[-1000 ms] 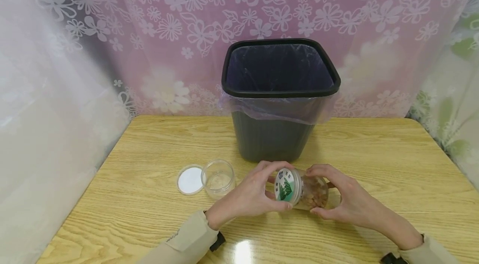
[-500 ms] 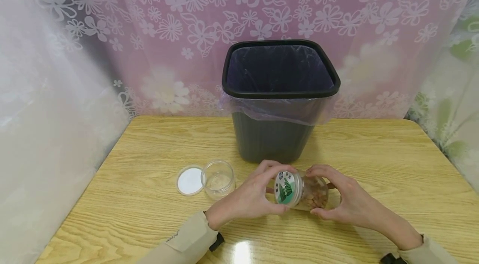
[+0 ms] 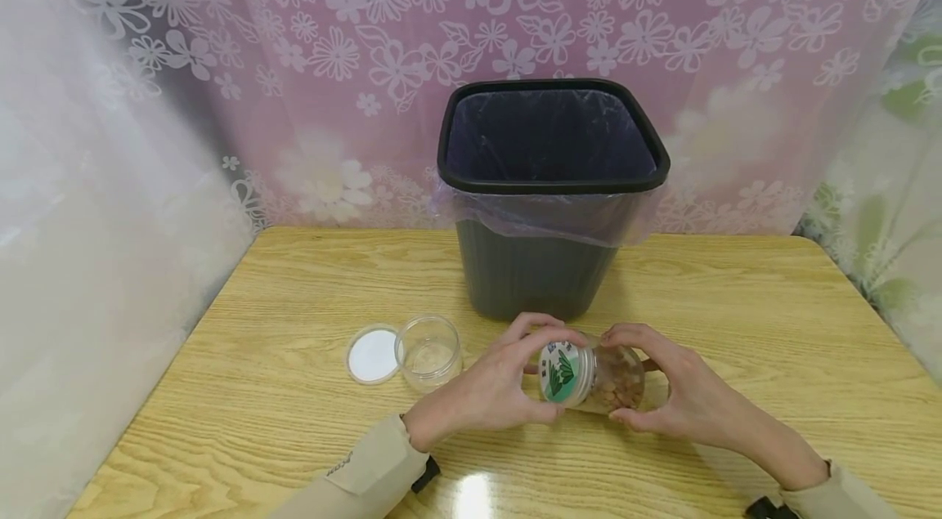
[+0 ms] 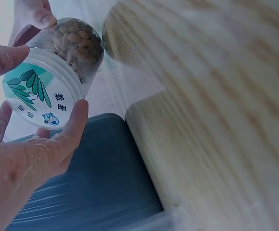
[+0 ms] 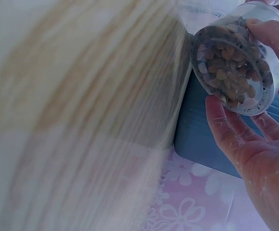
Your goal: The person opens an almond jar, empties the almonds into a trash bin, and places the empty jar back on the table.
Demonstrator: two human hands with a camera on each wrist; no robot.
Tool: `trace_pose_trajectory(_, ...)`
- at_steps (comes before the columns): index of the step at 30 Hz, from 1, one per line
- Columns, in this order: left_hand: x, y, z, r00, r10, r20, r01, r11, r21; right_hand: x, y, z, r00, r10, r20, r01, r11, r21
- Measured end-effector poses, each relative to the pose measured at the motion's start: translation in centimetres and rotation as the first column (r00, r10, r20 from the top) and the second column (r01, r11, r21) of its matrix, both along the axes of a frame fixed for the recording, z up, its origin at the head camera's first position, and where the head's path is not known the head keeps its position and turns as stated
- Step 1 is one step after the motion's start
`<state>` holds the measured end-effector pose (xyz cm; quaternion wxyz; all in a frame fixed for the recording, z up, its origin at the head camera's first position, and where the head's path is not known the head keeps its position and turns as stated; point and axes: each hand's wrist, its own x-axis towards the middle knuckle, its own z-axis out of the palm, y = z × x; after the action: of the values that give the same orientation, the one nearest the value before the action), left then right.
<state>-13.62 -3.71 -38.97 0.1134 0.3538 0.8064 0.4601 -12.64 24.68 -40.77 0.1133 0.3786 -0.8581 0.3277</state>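
An open jar (image 3: 430,380) and a white-faced lid (image 3: 373,355) are placed front-left of the bin (image 3: 537,278), by which space behind the filled jar (image 3: 616,380) is limited. Green leaves and small characters are printed on the cap (image 3: 559,372). In front of the bin, the filled jar is held sideways, cap gripped by the left hand (image 3: 489,388), body by the right hand (image 3: 692,396), fingers half-curved. The surface (image 3: 773,315) is bounded by an edge behind the bin.

We've got a table (image 3: 721,282) w/ smooth, glossy woodgrain top, glare spot incl. Jar of nuts (image 3: 616,380) & 2nd jar (image 3: 429,355): both look like clear, shiny plastic. Bin (image 3: 537,282): dk grey plastic, fairly matt; liner (image 3: 545,218): thin, crinkly plastic film. Floral sheet (image 3: 338,94): slight sheen, cloth or plastic, we can't tell. Sleeves (image 3: 371,462): matt beige cloth.
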Motion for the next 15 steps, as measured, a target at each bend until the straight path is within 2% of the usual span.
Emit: trace_pose_trajectory(15, -0.10, -0.03, -0.05, 1.000, 0.004, 0.013, -0.004, 1.000, -0.009, -0.07, -0.04, -0.07, 1.000, 0.013, 0.011, -0.013, 1.000, -0.022)
